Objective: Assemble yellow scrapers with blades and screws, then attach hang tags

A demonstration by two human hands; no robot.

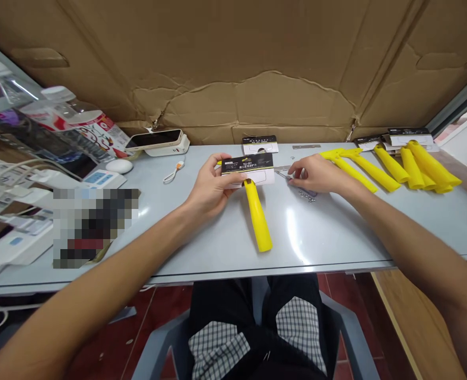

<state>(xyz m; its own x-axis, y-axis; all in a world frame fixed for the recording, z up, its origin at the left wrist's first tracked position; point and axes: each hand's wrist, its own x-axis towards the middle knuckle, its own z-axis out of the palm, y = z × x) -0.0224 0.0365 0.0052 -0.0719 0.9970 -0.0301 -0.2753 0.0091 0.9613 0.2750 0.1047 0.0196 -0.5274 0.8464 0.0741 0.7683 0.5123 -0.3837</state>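
My left hand point(213, 184) is closed on a yellow-handled scraper point(259, 221) with a black and white header card point(241, 165), thumb pressed across the card. The handle points down toward the table's front edge. Just right of the card, my right hand point(308, 174) has its fingertips pinched together by a thin metal piece point(283, 174); what they grip is too small to name. Beneath that hand lie several small screws point(307, 197) and a dark purplish object, partly hidden. Behind the scraper lies another header card point(260, 143), and a flat metal strip point(306, 146) rests near the back edge.
Several yellow scraper handles point(392, 163) lie at the right, some with cards point(410, 139). On the left are a phone point(154, 139) on a white block, a short cable point(174, 172), a white mouse point(119, 167), bottles point(94, 124) and power strips point(19, 243). Cardboard point(233, 63) stands behind.
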